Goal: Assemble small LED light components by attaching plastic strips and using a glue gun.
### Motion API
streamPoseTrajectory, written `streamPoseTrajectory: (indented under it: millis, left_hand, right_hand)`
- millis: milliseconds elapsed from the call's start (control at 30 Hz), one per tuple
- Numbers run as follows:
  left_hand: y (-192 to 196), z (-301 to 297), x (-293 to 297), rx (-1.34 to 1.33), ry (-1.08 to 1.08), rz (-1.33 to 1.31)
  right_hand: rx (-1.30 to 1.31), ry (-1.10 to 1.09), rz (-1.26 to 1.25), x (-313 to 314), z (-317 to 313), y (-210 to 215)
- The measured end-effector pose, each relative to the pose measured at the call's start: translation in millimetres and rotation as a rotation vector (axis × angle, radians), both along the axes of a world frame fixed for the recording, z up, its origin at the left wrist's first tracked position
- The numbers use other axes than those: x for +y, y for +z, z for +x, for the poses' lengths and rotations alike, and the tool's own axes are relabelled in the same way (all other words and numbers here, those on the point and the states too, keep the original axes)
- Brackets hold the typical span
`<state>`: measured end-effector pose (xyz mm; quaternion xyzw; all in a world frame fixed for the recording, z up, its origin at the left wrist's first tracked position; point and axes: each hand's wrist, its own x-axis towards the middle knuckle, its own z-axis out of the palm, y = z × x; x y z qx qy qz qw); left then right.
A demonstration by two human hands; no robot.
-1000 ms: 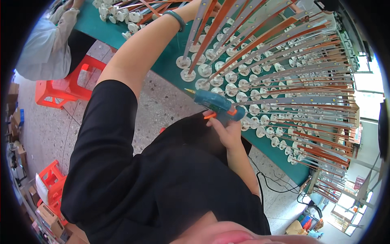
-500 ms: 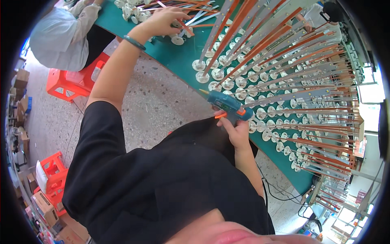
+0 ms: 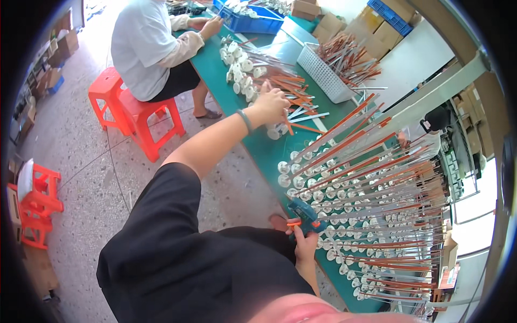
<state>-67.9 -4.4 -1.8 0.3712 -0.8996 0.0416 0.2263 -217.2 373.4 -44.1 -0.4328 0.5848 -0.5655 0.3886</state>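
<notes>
My left hand (image 3: 269, 105), a bracelet at its wrist, reaches over a pile of loose strips and white round bases at the table's far part. Its fingers are closed round a thin orange-brown strip (image 3: 290, 127), partly hidden by the hand. Beneath and beside it lie white round bases (image 3: 277, 132) and several grey and orange-brown strips (image 3: 299, 97). Close to my body, at the table's near edge, my right hand (image 3: 306, 245) grips a teal hot glue gun (image 3: 305, 212) with an orange trigger. Its nozzle points away toward the far left.
Rows of upright strips on white bases (image 3: 344, 215) crowd the right of the green table (image 3: 215, 81). A white basket (image 3: 323, 75) of strips and a blue crate (image 3: 250, 20) stand farther back. A person (image 3: 142, 43) sits at far left by red stools (image 3: 142, 116).
The view has turned, bringing the basket, crate and seated person more fully into sight. My left hand stays over the pile, and the glue gun remains in my right hand.
</notes>
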Motion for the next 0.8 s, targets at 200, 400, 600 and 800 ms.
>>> streamPoseTrajectory:
  millis: [200,400,600,800]
  left_hand:
    - [-11.0,-34.7,-2.6,-0.122,0.137,-0.011]
    - [-7.9,-33.7,-19.9,-0.261,0.187,-0.058]
    - [-10.1,-13.4,-71.0,-0.307,0.299,-0.086]
    - [11.3,6.7,-53.8,-0.085,0.108,-0.022]
  right_hand:
    - [0.033,-0.032,0.021,-5.9,-0.2,-0.1]
    - [-0.030,-0.032,-0.011,-6.3,-1.1,-1.6]
    - [-0.043,-0.013,0.012,-6.2,-1.2,-1.7]
    - [-0.075,-0.021,0.003,-8.5,-3.3,-0.2]
